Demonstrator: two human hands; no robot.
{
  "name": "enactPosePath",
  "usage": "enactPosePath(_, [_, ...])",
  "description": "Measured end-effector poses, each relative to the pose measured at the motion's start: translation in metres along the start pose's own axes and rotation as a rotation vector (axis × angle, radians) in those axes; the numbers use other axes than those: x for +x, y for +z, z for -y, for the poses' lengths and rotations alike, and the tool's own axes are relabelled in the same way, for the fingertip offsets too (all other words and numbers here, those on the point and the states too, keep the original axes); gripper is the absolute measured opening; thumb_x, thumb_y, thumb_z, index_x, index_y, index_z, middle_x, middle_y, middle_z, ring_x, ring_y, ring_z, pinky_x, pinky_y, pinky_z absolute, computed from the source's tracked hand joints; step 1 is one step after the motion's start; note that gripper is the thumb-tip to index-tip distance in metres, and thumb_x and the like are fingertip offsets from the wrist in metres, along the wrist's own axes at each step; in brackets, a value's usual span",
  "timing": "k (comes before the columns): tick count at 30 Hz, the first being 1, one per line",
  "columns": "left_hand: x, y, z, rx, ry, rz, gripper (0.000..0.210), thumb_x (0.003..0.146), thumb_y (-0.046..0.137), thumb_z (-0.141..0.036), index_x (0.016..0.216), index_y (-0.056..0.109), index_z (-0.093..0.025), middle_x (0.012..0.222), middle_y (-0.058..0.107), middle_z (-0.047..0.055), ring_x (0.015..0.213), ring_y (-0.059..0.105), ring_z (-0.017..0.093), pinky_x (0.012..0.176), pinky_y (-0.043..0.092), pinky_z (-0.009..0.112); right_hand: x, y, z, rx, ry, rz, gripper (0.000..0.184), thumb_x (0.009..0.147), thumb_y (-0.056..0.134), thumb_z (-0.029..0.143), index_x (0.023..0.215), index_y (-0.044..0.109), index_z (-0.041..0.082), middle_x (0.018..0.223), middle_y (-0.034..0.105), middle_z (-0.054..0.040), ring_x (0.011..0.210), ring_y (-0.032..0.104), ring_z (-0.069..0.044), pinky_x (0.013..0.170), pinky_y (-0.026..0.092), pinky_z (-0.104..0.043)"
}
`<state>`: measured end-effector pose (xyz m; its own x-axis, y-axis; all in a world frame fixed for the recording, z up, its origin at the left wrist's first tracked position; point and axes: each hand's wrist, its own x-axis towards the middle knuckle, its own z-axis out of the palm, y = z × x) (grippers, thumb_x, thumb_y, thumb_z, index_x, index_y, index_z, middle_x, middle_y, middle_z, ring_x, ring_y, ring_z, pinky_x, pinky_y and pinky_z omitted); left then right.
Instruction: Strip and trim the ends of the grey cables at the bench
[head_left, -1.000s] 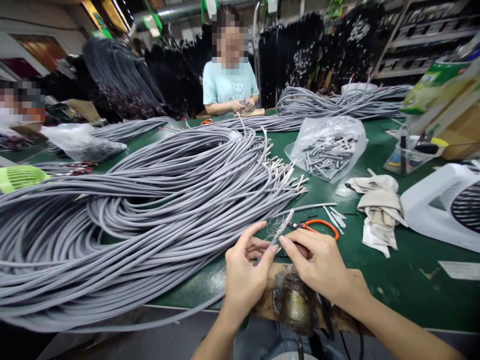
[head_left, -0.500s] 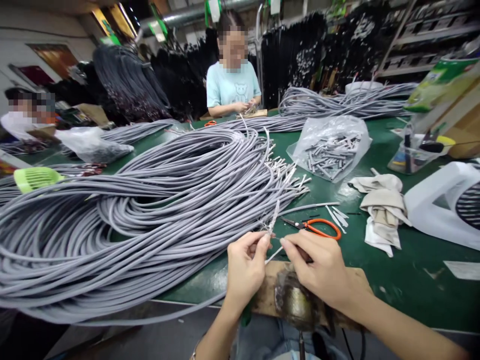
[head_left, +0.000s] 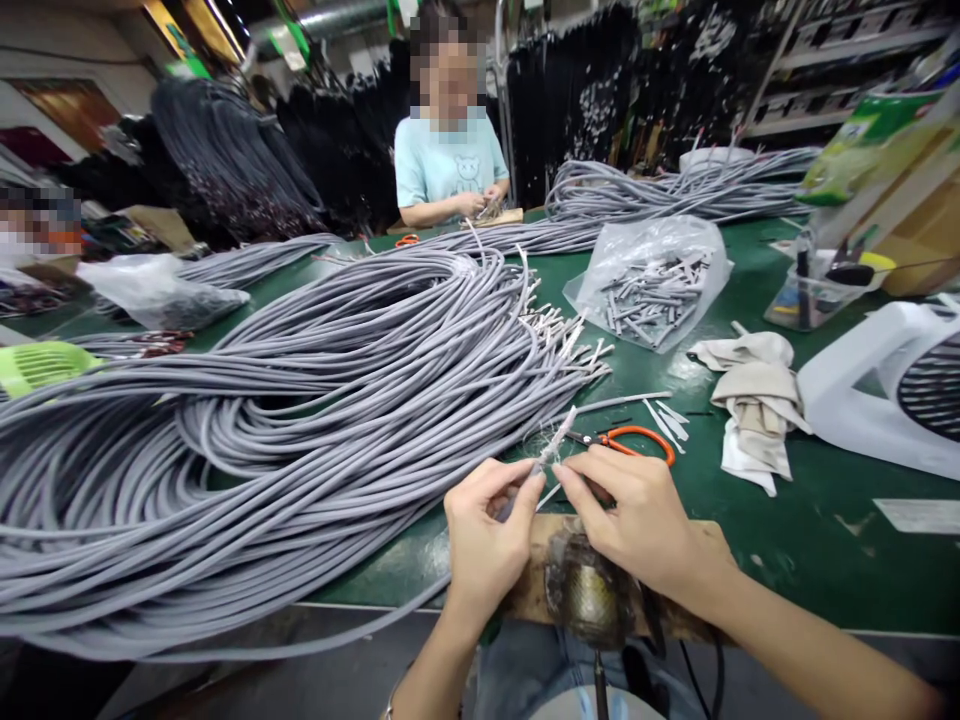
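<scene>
My left hand pinches a grey cable between thumb and fingers. From that grip the cable's stripped whitish end points up and right, with fine loose strands fanned around it. Close beside it, the thumb and forefinger of my right hand are pinched together at the base of these wire strands. A thin white strip shows between the hands. Just beyond my right hand lie scissors with orange handles, partly covered by it. A metal fixture on a wooden board sits below my hands.
A large coil of grey cables covers the left of the green table. Behind the scissors is a plastic bag of short grey pieces. Cloths and a white fan stand right. A co-worker sits opposite.
My right hand has come closer to the cable end. The stripped end leans further right, and its loose strands spread wider. The whole view has shifted slightly.
</scene>
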<state>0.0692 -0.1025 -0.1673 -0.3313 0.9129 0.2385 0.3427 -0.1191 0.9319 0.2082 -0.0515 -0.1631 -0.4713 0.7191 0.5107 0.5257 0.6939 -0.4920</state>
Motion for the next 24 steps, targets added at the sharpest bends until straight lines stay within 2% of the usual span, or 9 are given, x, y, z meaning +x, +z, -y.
enactPosePath(7, [0.0,0.0,-0.003,0.105,0.122,-0.011,0.011,0.074,0.062,-0.019,0.081,0.071,-0.017,0.066,0.062,0.003,0.058,0.053,0.011,0.053,0.041,0.021,0.006,-0.005,0.003,0.17,0.062,0.044,0.03,0.086,0.047,0.023,0.059,0.057,0.015,0.05,0.048,0.0021,0.046,0.04,-0.008,0.048,0.03,-0.022])
enactPosePath(10, [0.001,0.0,-0.002,0.119,0.108,0.01,0.013,0.075,0.061,-0.019,0.083,0.071,-0.016,0.068,0.064,0.004,0.059,0.055,0.013,0.054,0.043,0.022,0.004,-0.004,0.007,0.183,0.037,-0.008,0.028,0.086,0.046,0.021,0.062,0.059,0.015,0.049,0.047,0.0025,0.045,0.039,-0.008,0.047,0.03,-0.022])
enactPosePath(12, [0.002,0.001,0.0,0.138,0.076,0.013,0.015,0.075,0.06,-0.02,0.084,0.071,-0.016,0.068,0.064,0.004,0.059,0.057,0.013,0.054,0.044,0.022,-0.001,-0.002,0.013,0.15,-0.112,-0.057,0.028,0.086,0.044,0.019,0.063,0.058,0.015,0.05,0.048,0.0018,0.045,0.04,-0.008,0.048,0.031,-0.023])
enactPosePath(15, [0.005,0.001,0.002,0.201,0.033,-0.067,0.015,0.076,0.059,-0.023,0.08,0.072,-0.015,0.066,0.065,0.004,0.058,0.058,0.014,0.056,0.045,0.023,-0.009,-0.001,0.025,0.148,-0.476,-0.001,0.03,0.087,0.04,0.02,0.062,0.057,0.017,0.049,0.047,0.0015,0.045,0.039,-0.009,0.047,0.03,-0.025])
enactPosePath(16, [0.006,0.001,0.002,0.191,0.015,-0.088,0.016,0.076,0.06,-0.025,0.079,0.071,-0.015,0.068,0.066,0.005,0.06,0.058,0.014,0.057,0.046,0.023,-0.01,-0.001,0.028,0.158,-0.546,0.013,0.03,0.086,0.04,0.021,0.062,0.058,0.017,0.048,0.048,0.0014,0.045,0.04,-0.01,0.047,0.03,-0.025])
enactPosePath(17, [0.006,0.001,0.002,0.153,-0.01,-0.088,0.017,0.076,0.06,-0.027,0.078,0.071,-0.014,0.069,0.067,0.005,0.061,0.059,0.015,0.058,0.046,0.023,-0.01,-0.001,0.028,0.166,-0.548,0.01,0.029,0.086,0.04,0.02,0.064,0.058,0.017,0.05,0.05,0.0009,0.046,0.042,-0.01,0.048,0.031,-0.025])
enactPosePath(18, [0.007,0.001,0.001,0.094,-0.041,-0.07,0.018,0.076,0.059,-0.028,0.078,0.071,-0.013,0.07,0.067,0.005,0.062,0.06,0.015,0.059,0.047,0.023,-0.008,-0.001,0.027,0.162,-0.48,-0.014,0.027,0.086,0.041,0.019,0.066,0.059,0.016,0.052,0.052,0.0002,0.048,0.044,-0.01,0.05,0.033,-0.024])
enactPosePath(21, [0.006,0.0,-0.001,-0.095,-0.131,0.016,0.023,0.078,0.057,-0.031,0.078,0.069,-0.01,0.062,0.063,0.003,0.05,0.053,0.01,0.049,0.042,0.019,-0.002,-0.001,0.014,0.086,-0.13,-0.129,0.022,0.086,0.045,0.018,0.07,0.06,0.015,0.058,0.056,-0.0012,0.052,0.049,-0.01,0.054,0.035,-0.023])
enactPosePath(24, [0.004,-0.002,-0.001,-0.174,-0.163,0.056,0.027,0.08,0.055,-0.033,0.082,0.068,-0.009,0.056,0.054,-0.001,0.041,0.039,0.005,0.039,0.032,0.017,0.003,-0.001,0.001,0.013,0.009,-0.119,0.024,0.086,0.047,0.023,0.069,0.062,0.016,0.06,0.057,-0.0014,0.054,0.05,-0.01,0.058,0.037,-0.023])
